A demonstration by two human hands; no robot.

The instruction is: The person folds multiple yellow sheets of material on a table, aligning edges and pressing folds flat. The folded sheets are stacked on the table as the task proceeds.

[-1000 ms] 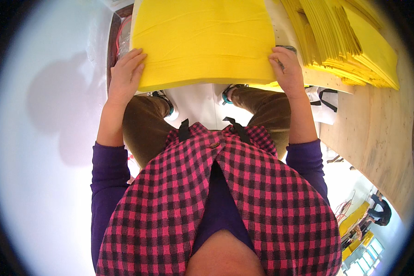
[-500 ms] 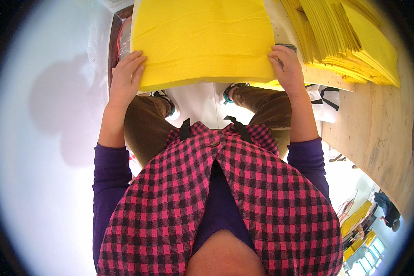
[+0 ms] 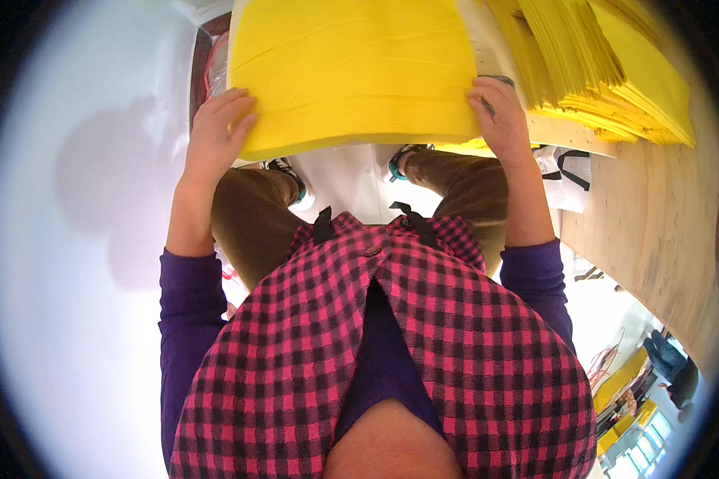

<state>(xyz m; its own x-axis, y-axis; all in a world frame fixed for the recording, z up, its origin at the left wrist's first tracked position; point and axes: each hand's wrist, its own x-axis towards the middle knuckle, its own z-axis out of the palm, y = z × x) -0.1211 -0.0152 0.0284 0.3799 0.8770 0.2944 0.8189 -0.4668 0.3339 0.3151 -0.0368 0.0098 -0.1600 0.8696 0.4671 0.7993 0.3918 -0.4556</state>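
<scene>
A thick stack of yellow fabric sheets (image 3: 355, 72) lies in front of me, its near edge layered and faintly creased on top. My left hand (image 3: 218, 132) is at its near left corner, fingers stretched toward the side edge and thumb apart. On the opposite side, my right hand (image 3: 503, 120) touches the right edge with its fingertips, fingers slightly bent and a gap showing beside the thumb. Neither hand is wrapped round the stack. Just behind the right hand a small dark object (image 3: 497, 81) shows in part; its kind is hidden.
To the right, a wooden table (image 3: 643, 215) carries several piles of folded yellow fabric (image 3: 607, 72). A white bag with black straps (image 3: 563, 177) is below its edge. A white wall (image 3: 80, 319) rises close on my left. Far at lower right, another person (image 3: 675, 371) is near more yellow material.
My left hand has shifted slightly, its thumb a little further from the fingers. The right hand and the stack are nearly unmoved. The distant person has changed posture.
</scene>
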